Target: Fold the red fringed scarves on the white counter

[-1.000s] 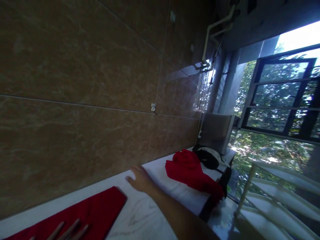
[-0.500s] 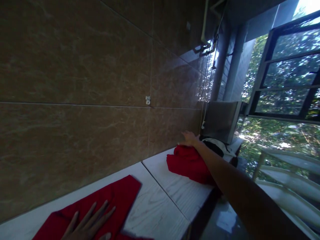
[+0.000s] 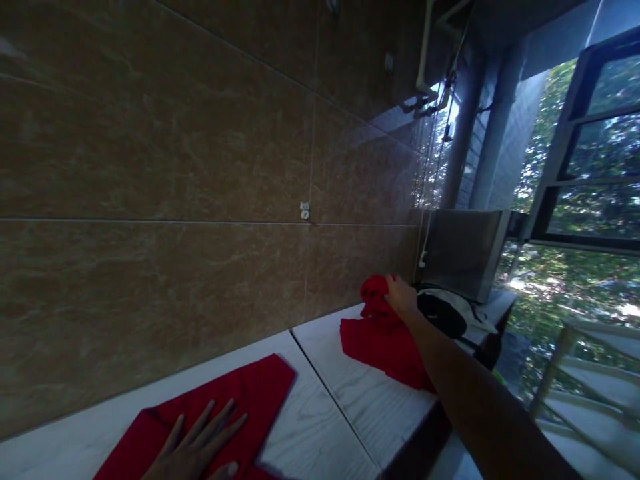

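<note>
No lettering, labels, brands, numbers or signs legible anywhere in frame, from upper left through to lower right

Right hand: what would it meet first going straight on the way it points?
The bunched red cloth, which the right hand touches; beyond that, probably the brown tiled wall, though depth is unclear.

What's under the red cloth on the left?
The red cloth lies on a white tabletop, visible around its edges. Whatever is directly beneath is covered, and the left hand rests on top.
</note>
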`<state>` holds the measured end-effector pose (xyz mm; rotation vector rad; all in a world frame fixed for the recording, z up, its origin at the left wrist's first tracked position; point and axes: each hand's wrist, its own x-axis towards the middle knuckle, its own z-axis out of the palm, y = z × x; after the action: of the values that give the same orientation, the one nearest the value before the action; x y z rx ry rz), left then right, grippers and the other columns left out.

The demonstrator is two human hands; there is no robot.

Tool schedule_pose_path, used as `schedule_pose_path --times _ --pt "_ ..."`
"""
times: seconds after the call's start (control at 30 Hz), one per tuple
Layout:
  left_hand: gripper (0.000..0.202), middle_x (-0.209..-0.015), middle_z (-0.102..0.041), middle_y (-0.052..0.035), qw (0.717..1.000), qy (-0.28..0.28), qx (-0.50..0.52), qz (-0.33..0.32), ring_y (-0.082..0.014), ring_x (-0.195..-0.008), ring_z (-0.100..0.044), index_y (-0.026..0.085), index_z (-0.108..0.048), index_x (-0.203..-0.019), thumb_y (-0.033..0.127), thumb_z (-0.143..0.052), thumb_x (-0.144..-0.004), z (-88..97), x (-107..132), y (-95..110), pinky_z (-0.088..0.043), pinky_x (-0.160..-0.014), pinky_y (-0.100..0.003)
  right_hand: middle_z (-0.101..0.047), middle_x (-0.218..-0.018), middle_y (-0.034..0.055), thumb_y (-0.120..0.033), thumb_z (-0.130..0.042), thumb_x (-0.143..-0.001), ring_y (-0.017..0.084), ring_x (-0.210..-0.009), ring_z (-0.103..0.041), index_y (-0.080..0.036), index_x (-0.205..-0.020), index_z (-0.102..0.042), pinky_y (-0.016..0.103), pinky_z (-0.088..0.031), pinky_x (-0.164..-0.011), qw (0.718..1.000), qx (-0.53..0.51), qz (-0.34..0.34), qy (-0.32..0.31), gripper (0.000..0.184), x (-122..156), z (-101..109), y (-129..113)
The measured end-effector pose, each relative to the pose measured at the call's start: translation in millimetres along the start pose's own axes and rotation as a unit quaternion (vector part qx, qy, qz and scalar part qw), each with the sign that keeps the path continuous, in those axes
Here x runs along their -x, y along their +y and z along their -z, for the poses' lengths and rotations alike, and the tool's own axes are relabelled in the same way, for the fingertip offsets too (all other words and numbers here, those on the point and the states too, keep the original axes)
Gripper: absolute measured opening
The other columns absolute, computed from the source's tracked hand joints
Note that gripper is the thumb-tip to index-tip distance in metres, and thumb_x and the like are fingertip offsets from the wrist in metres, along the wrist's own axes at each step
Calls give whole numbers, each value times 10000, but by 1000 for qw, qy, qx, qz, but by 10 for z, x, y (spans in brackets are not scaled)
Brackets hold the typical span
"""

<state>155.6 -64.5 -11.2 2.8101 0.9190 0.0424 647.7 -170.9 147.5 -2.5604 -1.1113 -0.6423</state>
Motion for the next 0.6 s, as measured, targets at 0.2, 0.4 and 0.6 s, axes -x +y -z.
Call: schedule_pose_path --times 0.2,0.4,0.6 --pt "578 -1636 -265 15 1000 6 -8 18 -370 -1531 -224 442 -353 -1523 632 -457 -986 74 38 126 -166 -1215 -702 -598 -1358 166 -245 -582 -934 291 -1204 -616 -200 -1415 -512 361 -481 -920 992 -60 49 98 488 -230 649 -349" --pt "575 -1631 -340 -31 999 39 -19 11 -379 -1526 -272 414 -393 -1538 585 -469 -994 141 92 203 -218 -1197 -715 -600 -1399 145 -261 -505 -964 244 -1122 -615 -178 -1440 -508 354 -439 -951 971 -157 86 158 484 -197 1162 -774" --pt "786 -1666 -326 -104 987 151 55 5 -354 -1549 -259 257 -310 -1635 488 -577 -932 343 -39 275 -324 -1222 -582 -583 -1427 121 -156 -505 -914 184 -1179 -571 -125 -1433 -500 305 -432 -989 932 -238 125 245 520 -300 1801 -1251"
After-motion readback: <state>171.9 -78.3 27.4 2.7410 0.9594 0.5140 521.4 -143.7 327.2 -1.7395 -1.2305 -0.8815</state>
